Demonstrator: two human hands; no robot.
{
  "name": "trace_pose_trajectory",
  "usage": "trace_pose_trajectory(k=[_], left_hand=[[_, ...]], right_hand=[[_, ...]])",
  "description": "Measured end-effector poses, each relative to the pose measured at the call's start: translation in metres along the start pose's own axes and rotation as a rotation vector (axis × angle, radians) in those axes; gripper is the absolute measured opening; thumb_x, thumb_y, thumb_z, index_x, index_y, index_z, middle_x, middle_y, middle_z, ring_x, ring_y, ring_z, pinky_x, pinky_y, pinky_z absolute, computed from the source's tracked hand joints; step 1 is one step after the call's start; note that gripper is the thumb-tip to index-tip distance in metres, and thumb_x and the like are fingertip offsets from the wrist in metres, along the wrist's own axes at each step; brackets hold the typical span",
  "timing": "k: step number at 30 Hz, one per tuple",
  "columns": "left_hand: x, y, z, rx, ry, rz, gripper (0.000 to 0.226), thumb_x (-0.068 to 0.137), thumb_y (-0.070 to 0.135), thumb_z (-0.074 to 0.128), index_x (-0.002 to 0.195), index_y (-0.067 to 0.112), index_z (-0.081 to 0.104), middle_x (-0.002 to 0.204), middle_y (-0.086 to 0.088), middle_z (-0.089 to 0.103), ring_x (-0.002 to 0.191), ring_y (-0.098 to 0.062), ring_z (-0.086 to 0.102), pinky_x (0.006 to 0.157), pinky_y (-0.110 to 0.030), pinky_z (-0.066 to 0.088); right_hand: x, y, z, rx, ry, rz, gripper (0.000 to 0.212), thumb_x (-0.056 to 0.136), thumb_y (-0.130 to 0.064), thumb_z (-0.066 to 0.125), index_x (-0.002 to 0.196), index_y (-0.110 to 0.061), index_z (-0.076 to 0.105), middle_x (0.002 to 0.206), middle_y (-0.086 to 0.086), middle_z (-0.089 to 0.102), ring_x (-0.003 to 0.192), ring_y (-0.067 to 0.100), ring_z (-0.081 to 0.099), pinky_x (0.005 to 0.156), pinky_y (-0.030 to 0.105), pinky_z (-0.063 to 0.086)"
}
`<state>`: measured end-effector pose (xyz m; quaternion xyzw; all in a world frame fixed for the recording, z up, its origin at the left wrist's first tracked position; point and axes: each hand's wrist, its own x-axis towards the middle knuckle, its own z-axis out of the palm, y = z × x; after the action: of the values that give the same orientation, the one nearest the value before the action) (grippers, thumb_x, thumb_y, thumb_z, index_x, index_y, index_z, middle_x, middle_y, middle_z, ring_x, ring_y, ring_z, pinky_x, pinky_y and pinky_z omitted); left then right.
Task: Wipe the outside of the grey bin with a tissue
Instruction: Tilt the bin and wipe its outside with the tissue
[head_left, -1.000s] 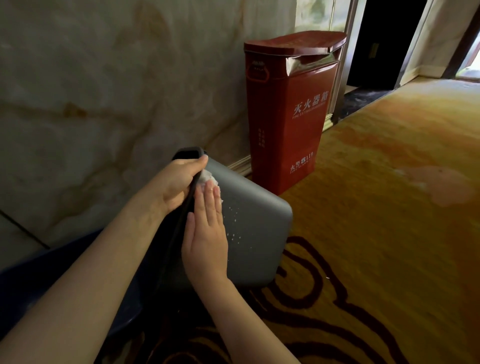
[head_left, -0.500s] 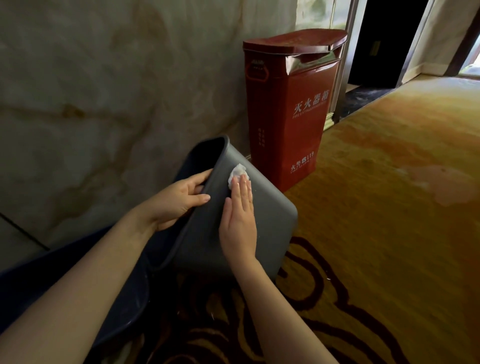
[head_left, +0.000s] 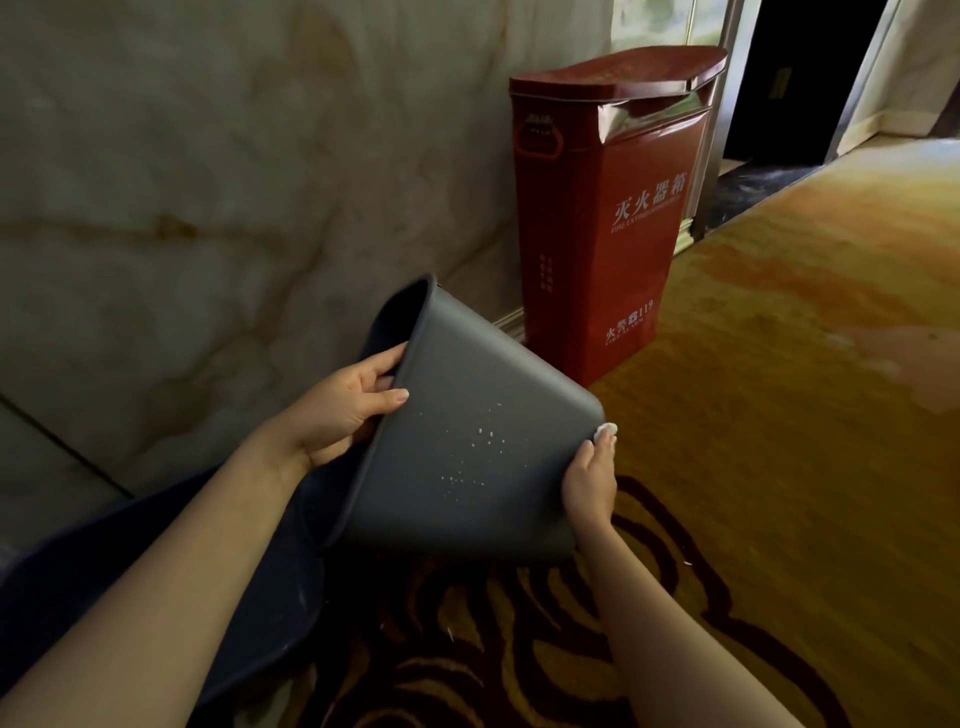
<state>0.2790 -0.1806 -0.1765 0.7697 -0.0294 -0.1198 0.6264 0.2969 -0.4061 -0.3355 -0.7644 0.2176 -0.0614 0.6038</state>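
The grey bin (head_left: 467, 441) is tipped on its side above the carpet, its open mouth facing left toward the wall and its base pointing right. My left hand (head_left: 348, 410) grips the bin's rim, thumb on the outer wall and fingers inside. My right hand (head_left: 589, 483) is at the bin's base corner, pressing a small white tissue (head_left: 607, 430) against the edge; only a bit of tissue shows past the fingertips. Small white flecks dot the bin's grey side.
A tall red fire extinguisher box (head_left: 597, 218) stands against the marble wall (head_left: 208, 182) just behind the bin. A dark blue rounded object (head_left: 156, 597) lies at lower left under my left arm. Patterned yellow carpet (head_left: 779, 415) spreads to the right.
My right hand slid with the tissue from the upper side of the bin near the rim down to its base corner. The bin has tilted, showing more of its side.
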Motion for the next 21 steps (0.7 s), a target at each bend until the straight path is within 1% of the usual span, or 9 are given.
trace_pose_trajectory(k=[3,6,9,11,13,15,18,20,21], left_hand=[[0.002,-0.005,-0.007,-0.016,0.022,0.002,0.055,0.090,-0.001,0.044,0.131,0.034,0.036,0.095,0.010,0.075,0.092,-0.005,0.068,0.069,-0.018,0.055],[0.004,-0.008,-0.011,-0.034,0.047,-0.012,0.053,0.090,0.001,0.045,0.133,0.032,0.039,0.096,0.009,0.075,0.092,-0.006,0.069,0.068,-0.018,0.055],[0.006,-0.012,-0.012,-0.047,0.071,-0.006,0.049,0.091,0.004,0.045,0.134,0.028,0.042,0.106,0.003,0.071,0.098,-0.010,0.066,0.076,-0.022,0.054],[0.006,-0.013,-0.012,-0.063,0.093,-0.008,0.042,0.092,0.008,0.044,0.127,0.031,0.049,0.107,0.005,0.071,0.101,-0.010,0.065,0.080,-0.022,0.053],[0.006,-0.014,-0.013,-0.099,0.112,-0.017,0.033,0.094,0.013,0.042,0.118,0.033,0.054,0.101,0.006,0.074,0.096,-0.007,0.068,0.072,-0.018,0.055],[0.005,-0.013,-0.011,-0.113,0.140,-0.028,0.030,0.095,0.016,0.041,0.117,0.032,0.055,0.105,0.001,0.071,0.095,-0.008,0.068,0.069,-0.017,0.055],[0.008,-0.009,-0.002,-0.059,0.171,-0.010,0.037,0.096,0.017,0.041,0.130,0.025,0.047,0.113,0.001,0.064,0.101,-0.010,0.065,0.076,-0.020,0.055],[0.011,-0.006,0.006,-0.026,0.195,0.012,0.040,0.096,0.014,0.040,0.135,0.020,0.042,0.111,0.004,0.063,0.101,-0.007,0.062,0.077,-0.018,0.054],[0.011,-0.005,0.008,-0.010,0.211,0.020,0.040,0.096,0.014,0.039,0.136,0.018,0.041,0.109,0.006,0.063,0.098,-0.005,0.061,0.074,-0.015,0.054]], right_hand=[[-0.013,-0.018,0.015,-0.037,-0.039,-0.162,0.049,0.101,-0.020,0.026,0.148,-0.016,0.013,0.158,0.000,0.005,0.144,0.009,0.000,0.114,0.025,-0.001],[-0.043,-0.047,0.041,-0.044,-0.156,-0.396,0.051,0.100,-0.017,0.030,0.148,-0.018,0.013,0.158,-0.004,0.003,0.143,0.005,-0.004,0.114,0.022,-0.004],[-0.081,-0.068,0.061,-0.075,-0.237,-0.640,0.050,0.100,-0.018,0.030,0.147,-0.018,0.015,0.156,-0.005,0.002,0.143,0.007,-0.006,0.113,0.020,-0.006],[-0.102,-0.074,0.068,-0.094,-0.291,-0.759,0.050,0.100,-0.021,0.029,0.147,-0.019,0.014,0.154,-0.008,0.000,0.143,0.007,-0.009,0.113,0.018,-0.009],[-0.118,-0.076,0.071,-0.142,-0.305,-0.857,0.050,0.099,-0.023,0.026,0.147,-0.018,0.014,0.154,-0.007,0.002,0.143,0.006,-0.011,0.113,0.016,-0.010],[-0.125,-0.075,0.070,-0.175,-0.275,-0.915,0.048,0.099,-0.024,0.025,0.146,-0.015,0.018,0.153,-0.005,0.006,0.143,0.006,-0.010,0.114,0.017,-0.008],[-0.114,-0.072,0.064,-0.208,-0.214,-0.951,0.046,0.099,-0.020,0.030,0.145,-0.014,0.025,0.153,-0.003,0.015,0.144,0.009,0.002,0.116,0.020,0.001],[-0.101,-0.062,0.058,-0.194,-0.167,-0.897,0.046,0.099,-0.017,0.034,0.144,-0.014,0.029,0.153,0.000,0.021,0.144,0.009,0.008,0.117,0.024,0.007],[-0.093,-0.055,0.055,-0.171,-0.144,-0.824,0.046,0.099,-0.017,0.035,0.144,-0.014,0.029,0.153,0.000,0.021,0.143,0.008,0.009,0.117,0.025,0.010]])
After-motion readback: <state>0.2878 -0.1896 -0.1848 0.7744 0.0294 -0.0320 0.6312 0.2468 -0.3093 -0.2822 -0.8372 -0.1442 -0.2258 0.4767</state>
